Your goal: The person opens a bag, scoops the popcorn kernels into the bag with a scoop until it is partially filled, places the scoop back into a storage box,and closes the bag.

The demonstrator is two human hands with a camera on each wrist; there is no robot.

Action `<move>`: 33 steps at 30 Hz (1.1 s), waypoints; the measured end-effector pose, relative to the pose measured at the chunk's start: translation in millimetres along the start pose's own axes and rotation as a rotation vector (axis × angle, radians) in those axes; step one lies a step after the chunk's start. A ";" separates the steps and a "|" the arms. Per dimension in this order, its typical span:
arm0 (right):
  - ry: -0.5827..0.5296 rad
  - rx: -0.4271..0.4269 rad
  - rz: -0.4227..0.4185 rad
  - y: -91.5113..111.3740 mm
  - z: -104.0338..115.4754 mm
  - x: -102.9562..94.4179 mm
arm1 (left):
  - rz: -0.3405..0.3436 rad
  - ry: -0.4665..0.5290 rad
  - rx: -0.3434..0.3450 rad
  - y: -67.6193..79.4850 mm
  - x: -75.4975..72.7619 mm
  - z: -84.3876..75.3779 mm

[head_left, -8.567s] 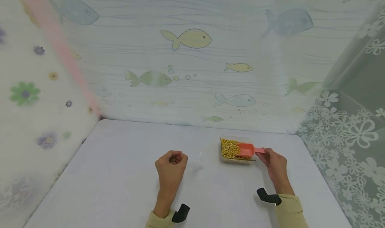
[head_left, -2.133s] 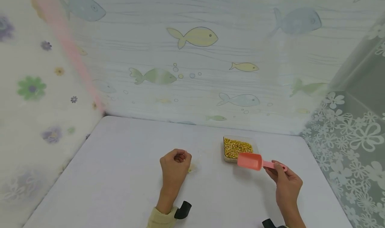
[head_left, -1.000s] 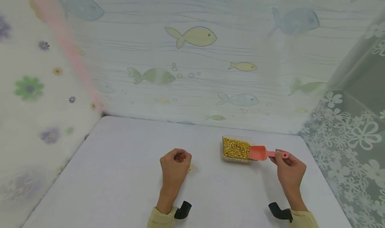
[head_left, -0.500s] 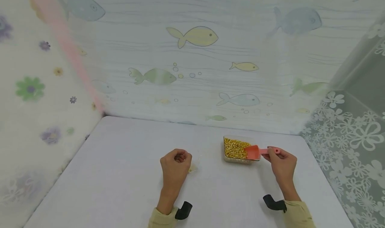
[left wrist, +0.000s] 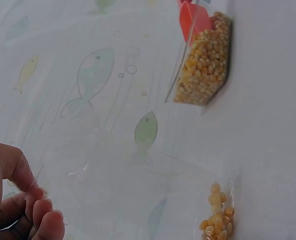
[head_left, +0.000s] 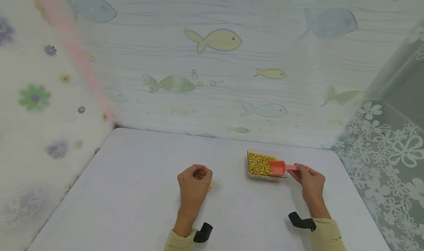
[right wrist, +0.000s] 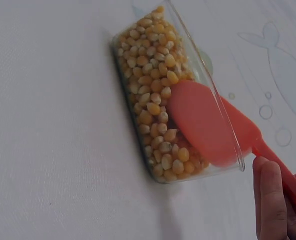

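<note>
A pale cloth backdrop (head_left: pixel 212 65) printed with fish rises behind a white table (head_left: pixel 126 192), with a flower-printed cloth (head_left: pixel 29 126) at left and a grey floral lace (head_left: pixel 391 155) at right. Toward the table's far right side we see a clear rectangular container (head_left: pixel 263 177) filled with yellow corn kernels (head_left: pixel 259 163). A coral-pink scoop (head_left: pixel 277 168) lies with its bowl inside the container, the tip among the kernels and the handle extending over the rim. The right hand (head_left: pixel 311 186) holds this handle, thumb and fingers clamped on it. The left hand (head_left: pixel 193 184), near the table's middle, has its thumb and fingers together, pinching a transparent bag (left wrist: pixel 112 167); in the left wrist view we note a small cluster of kernels (left wrist: pixel 218 222) within it. Both wrists bear black fittings (head_left: pixel 203 233) beside pale yellow sleeves (head_left: pixel 180 242).
</note>
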State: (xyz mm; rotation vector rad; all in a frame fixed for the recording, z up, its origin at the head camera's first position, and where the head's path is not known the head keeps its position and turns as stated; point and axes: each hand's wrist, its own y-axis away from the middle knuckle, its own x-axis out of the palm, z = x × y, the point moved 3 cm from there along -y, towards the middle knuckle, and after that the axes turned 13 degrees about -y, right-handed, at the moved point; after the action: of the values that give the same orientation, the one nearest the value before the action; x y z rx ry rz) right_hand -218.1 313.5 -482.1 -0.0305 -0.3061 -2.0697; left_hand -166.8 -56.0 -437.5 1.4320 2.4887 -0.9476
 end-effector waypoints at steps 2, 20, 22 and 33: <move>-0.027 0.045 -0.001 1.8 0.7 0.4 | 0.000 -0.004 -0.001 -0.1 0.0 0.0; -0.316 0.205 -0.045 0.2 -6.3 -2.3 | -0.014 -0.006 0.007 0.3 -0.6 0.9; -0.330 0.199 -0.040 0.7 -4.7 -1.1 | -0.012 -0.008 0.006 0.0 -0.4 1.0; -0.368 0.192 -0.019 3.8 0.6 3.3 | -0.008 -0.002 0.005 -0.4 -1.1 -0.7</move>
State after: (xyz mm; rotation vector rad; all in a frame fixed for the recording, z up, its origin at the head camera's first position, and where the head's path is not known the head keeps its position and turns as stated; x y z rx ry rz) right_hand -216.6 309.1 -480.2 -0.2949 -0.7311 -2.0386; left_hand -166.4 -56.6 -436.3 1.4230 2.4938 -0.9567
